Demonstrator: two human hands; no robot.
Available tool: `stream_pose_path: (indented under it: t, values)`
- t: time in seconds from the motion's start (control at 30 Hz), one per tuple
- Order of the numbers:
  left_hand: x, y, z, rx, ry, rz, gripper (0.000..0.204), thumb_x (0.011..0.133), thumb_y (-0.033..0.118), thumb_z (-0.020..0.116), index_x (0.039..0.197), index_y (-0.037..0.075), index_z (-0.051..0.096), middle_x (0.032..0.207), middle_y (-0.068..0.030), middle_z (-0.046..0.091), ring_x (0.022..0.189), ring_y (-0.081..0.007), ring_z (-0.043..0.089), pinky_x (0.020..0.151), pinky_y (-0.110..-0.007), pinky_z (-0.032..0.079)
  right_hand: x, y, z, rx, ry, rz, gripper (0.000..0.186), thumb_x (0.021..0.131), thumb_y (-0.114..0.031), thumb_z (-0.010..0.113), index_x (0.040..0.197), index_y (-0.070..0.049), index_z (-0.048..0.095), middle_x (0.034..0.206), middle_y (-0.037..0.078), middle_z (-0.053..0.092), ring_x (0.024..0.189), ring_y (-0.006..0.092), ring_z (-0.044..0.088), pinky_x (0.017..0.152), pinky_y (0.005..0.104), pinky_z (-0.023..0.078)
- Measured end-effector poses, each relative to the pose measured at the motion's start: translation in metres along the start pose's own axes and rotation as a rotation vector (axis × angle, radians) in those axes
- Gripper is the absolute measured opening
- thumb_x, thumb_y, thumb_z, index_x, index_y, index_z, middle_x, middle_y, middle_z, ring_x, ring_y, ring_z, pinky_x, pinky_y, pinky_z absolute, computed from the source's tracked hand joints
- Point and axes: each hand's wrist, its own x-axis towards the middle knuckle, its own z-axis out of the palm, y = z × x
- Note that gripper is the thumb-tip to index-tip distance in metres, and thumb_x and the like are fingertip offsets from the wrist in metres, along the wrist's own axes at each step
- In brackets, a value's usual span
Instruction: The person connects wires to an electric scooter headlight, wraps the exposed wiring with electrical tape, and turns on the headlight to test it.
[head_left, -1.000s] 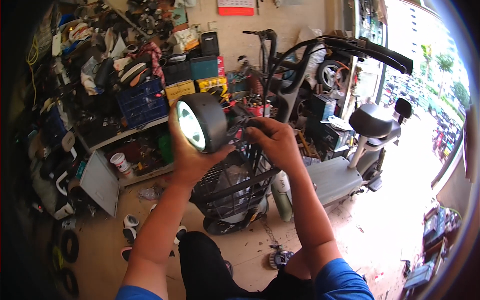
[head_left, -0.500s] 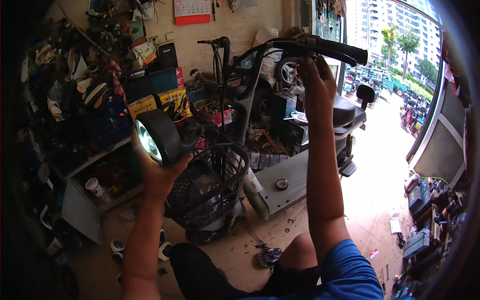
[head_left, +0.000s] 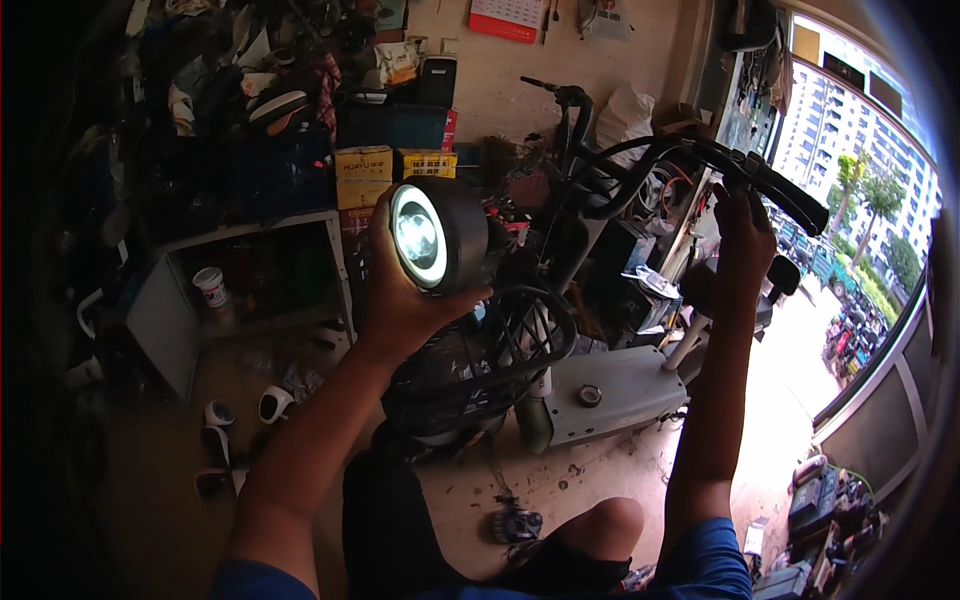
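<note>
My left hand point(head_left: 400, 315) wraps round a black round headlight point(head_left: 465, 235) from below, its thumb under the housing. The lamp glows, with a bright ring around a lit centre, and its lens faces left and toward me. Behind it stands an electric scooter with a black wire front basket point(head_left: 480, 365) and a grey footboard point(head_left: 625, 390). Raised at the right, my right hand point(head_left: 745, 235) has its fingers closed at the underside of the handlebar point(head_left: 705, 150), just inboard of the black grip point(head_left: 795, 205). The handlebar partly hides the fingertips.
A roll of tape point(head_left: 589, 396) lies on the footboard. Boxes point(head_left: 363, 175) and cluttered parts fill the left shelves, above an open cabinet point(head_left: 165, 325) with a paper cup point(head_left: 210, 286). White-and-black parts point(head_left: 275, 404) lie on the floor. Tools and batteries point(head_left: 815, 500) line the right doorway.
The view has turned, so the scene sits farther right. The headlight's lit face now shows more fully toward me. My right hand stays at the handlebar.
</note>
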Motion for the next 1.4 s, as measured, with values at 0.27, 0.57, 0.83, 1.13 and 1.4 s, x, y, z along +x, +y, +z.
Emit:
stream_pose_path:
  t: [0.27,0.57,0.83,1.13,1.4]
  values:
    - [0.003,0.012,0.001,0.067,-0.004,0.135,0.128,0.063,0.014,0.099,0.158,0.009,0.014,0.151,-0.0196,0.040,0.140,-0.0340,0.046,0.114,-0.048,0.045,0.002,0.020,-0.002,0.231,-0.013,0.126,0.042,0.106,-0.015,0.060,0.140,0.010,0.057,0.130,0.016,0.069,0.118,0.0238,0.070,0.101,0.0306,0.056]
    - [0.000,0.010,-0.001,0.232,0.057,0.212,0.130,0.060,0.017,0.101,0.158,0.007,0.017,0.149,-0.0187,0.040,0.140,-0.0345,0.045,0.116,-0.048,0.041,0.005,0.016,0.003,0.508,0.048,0.363,0.043,0.107,-0.017,0.059,0.141,0.009,0.056,0.132,0.016,0.069,0.122,0.0240,0.068,0.105,0.0319,0.054]
    - [0.000,0.007,0.000,0.161,0.060,0.224,0.128,0.060,0.017,0.101,0.158,0.006,0.019,0.150,-0.0183,0.040,0.140,-0.0336,0.044,0.117,-0.047,0.040,0.006,0.024,-0.002,0.497,0.012,0.296,0.040,0.108,-0.019,0.058,0.138,0.008,0.059,0.130,0.015,0.070,0.122,0.0222,0.067,0.102,0.0301,0.053]
    - [0.002,0.003,0.001,0.052,0.025,0.156,0.129,0.061,0.018,0.100,0.159,0.006,0.017,0.150,-0.0176,0.041,0.140,-0.0321,0.045,0.117,-0.046,0.042,0.008,0.018,0.000,0.629,0.089,0.464,0.043,0.107,-0.021,0.061,0.139,0.008,0.058,0.128,0.017,0.070,0.121,0.0234,0.068,0.103,0.0303,0.054]
    - [0.001,0.005,0.003,0.022,0.020,0.138,0.128,0.062,0.017,0.100,0.159,0.008,0.017,0.149,-0.0169,0.042,0.140,-0.0318,0.045,0.117,-0.046,0.043,0.006,0.024,0.000,0.533,0.070,0.395,0.043,0.107,-0.022,0.061,0.139,0.007,0.058,0.126,0.016,0.071,0.118,0.0216,0.069,0.101,0.0300,0.054]
